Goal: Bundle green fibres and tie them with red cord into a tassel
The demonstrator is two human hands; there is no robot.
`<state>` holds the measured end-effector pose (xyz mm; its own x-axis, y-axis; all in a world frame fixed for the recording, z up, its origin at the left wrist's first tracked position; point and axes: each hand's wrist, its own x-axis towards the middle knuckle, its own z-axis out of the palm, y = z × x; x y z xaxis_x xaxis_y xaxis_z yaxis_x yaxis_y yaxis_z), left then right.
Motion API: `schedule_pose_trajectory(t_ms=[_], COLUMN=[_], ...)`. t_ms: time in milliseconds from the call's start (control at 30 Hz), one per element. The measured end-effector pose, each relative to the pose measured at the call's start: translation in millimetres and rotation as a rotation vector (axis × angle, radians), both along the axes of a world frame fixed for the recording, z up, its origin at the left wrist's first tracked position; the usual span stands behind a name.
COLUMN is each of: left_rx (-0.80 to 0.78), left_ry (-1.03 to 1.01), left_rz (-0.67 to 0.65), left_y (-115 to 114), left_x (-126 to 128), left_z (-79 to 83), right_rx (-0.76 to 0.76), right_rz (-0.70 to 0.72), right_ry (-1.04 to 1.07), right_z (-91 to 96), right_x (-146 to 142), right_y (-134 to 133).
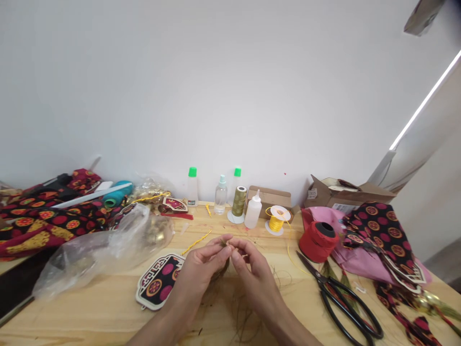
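My left hand (203, 264) and my right hand (254, 269) meet over the middle of the table, fingertips pinched together. Between them is a small bundle of olive-brown thread (224, 243); its strands hang below the fingers, partly hidden by my left hand. Loose thread ends (247, 319) lie scattered on the wood beneath. Just left of my left hand lies a flat ornament (160, 283) with a pale fretwork border, patterned dark fabric and a yellow cord (196, 241). Large black-handled scissors (336, 293) rest open to the right of my right hand.
Along the wall stand an olive thread spool (239, 202), a white squeeze bottle (253, 211), clear bottles (221, 197) and a yellow cord spool (276, 221). Red thread (317, 245) and a cardboard box (345, 192) are rightward. Plastic bags (93, 259) and patterned fabric (46, 216) fill the left.
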<state>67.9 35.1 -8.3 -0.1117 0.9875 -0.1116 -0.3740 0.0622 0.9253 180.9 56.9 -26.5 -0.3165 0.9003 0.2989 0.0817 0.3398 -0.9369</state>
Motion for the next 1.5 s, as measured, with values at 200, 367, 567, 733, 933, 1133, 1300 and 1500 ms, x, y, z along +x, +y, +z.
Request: schedule_pose_trajectory(t_ms=[200,367,567,733,933,1133,1300,1500], left_rx=[-0.004,-0.021,-0.047,0.026,0.008,-0.055,-0.015,-0.018], left_ry=[0.019,-0.066,-0.08,0.021,0.002,-0.09,-0.069,-0.317], left_rz=[-0.011,-0.096,-0.163,-0.194,-0.263,-0.269,-0.212,-0.056], left_y=[1.4,0.0,-0.8,0.2,2.5,4.5,2.2,4.9], left_x=[-5.6,-5.1,-2.8,-3.7,-10.0,-12.1,-11.6,-20.0], left_z=[-4.2,-6.6,-6.7,-9.7,-15.9,-16.1,-10.7,-4.7], right_rx=[0.003,-0.085,-0.099,-0.099,-0.118,-0.107,-0.007,0.295], right_rz=[0.161,0.106,0.043,0.032,0.08,0.118,0.106,0.255], right_ry=[0.047,0.133,0.101,0.078,0.038,-0.013,-0.128,-0.469], right_z=[2.8,3.2,2.2,1.7,-2.1,-1.0,-4.6,-3.7], right_x=[-6.0,-5.4,-2.6,-1.7,0.6,-0.1,1.1,4.7], right_y=[-5.0,-3.1,-1.9,-1.6,-0.8,-0.2,0.3,-0.2])
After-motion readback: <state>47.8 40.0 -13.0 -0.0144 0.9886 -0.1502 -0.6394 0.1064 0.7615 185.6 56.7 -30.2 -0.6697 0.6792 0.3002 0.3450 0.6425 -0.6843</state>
